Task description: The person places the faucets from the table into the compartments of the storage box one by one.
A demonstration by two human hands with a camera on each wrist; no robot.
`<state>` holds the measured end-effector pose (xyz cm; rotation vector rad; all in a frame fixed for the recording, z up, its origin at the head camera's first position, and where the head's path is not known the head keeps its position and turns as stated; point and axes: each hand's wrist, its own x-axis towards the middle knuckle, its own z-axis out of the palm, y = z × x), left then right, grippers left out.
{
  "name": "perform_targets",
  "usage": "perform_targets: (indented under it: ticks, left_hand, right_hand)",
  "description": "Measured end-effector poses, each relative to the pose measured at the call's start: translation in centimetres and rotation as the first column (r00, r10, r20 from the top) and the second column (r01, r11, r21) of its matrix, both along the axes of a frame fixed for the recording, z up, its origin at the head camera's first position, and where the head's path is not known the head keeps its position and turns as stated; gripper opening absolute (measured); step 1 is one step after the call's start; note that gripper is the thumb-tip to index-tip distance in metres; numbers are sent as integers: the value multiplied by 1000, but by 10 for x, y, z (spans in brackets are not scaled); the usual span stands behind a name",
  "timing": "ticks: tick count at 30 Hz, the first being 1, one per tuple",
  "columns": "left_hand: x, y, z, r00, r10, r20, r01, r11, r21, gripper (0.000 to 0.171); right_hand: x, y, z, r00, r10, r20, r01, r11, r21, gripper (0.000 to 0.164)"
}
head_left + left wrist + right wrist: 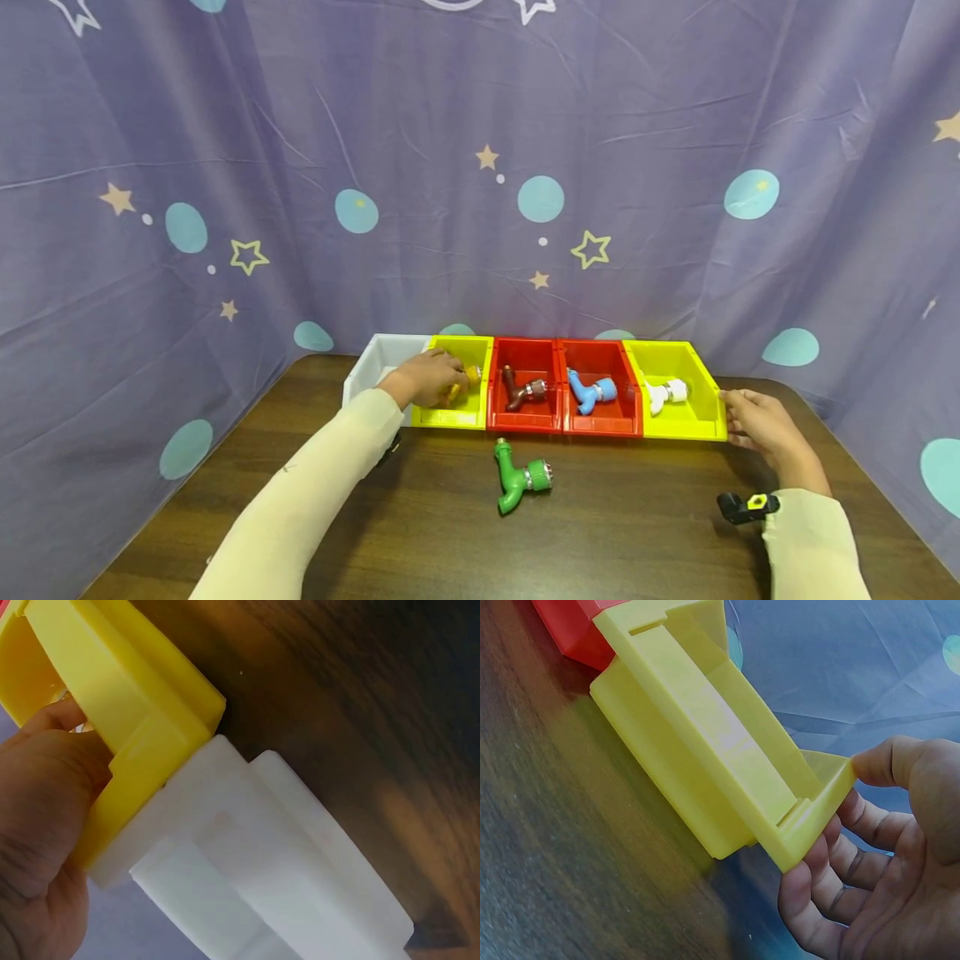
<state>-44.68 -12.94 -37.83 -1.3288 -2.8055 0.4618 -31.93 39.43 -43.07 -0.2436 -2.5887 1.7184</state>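
In the head view my left hand (pixel 431 377) reaches into the left yellow bin (pixel 472 418) and holds a yellow tap (pixel 472 376). The hand covers much of that tap; in the left wrist view the bin wall hides most of it too. My right hand (pixel 765 425) pinches the outer side of the right yellow bin (pixel 727 742), with thumb and fingers on its edge. Inside that bin lies a white tap (pixel 666 393). A green tap (pixel 517 475) lies on the table in front of the bins.
At the left end of the row stands a white bin (pixel 365 367). Two red bins sit mid-row, one with a brown tap (pixel 522 389), the other with a blue tap (pixel 592 392). The wooden table (pixel 615 525) backs onto a purple patterned curtain (pixel 450 167).
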Motion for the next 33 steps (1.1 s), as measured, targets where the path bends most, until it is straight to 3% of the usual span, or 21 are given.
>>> perform_targets:
  ticks: [8,18,22,26,29,33]
  left_hand:
    - [3,3,-1,1000,13,18,-14,999,36,23]
    - [5,3,0,995,56,77,-59,997,42,33]
    - [6,2,2,995,28,98,-33,998,47,30]
    - [10,-2,6,993,-27,114,17,997,82,13]
    - [12,-7,10,991,-66,113,49,987,151,8]
    - [18,-13,13,992,-105,70,84,964,252,18]
  right_hand:
    - [0,0,2,1000,-6,-3,6,1000,-7,49]
    - [0,-1,2,1000,-8,1,8,1000,-30,46]
    - [0,-1,0,1000,-14,5,14,999,-28,43]
    - [0,-1,-2,1000,-11,-9,10,999,-34,40]
    - [0,-1,-2,1000,-8,-21,7,999,-38,39]
    - [1,0,-2,1000,-9,-25,8,999,-37,39]
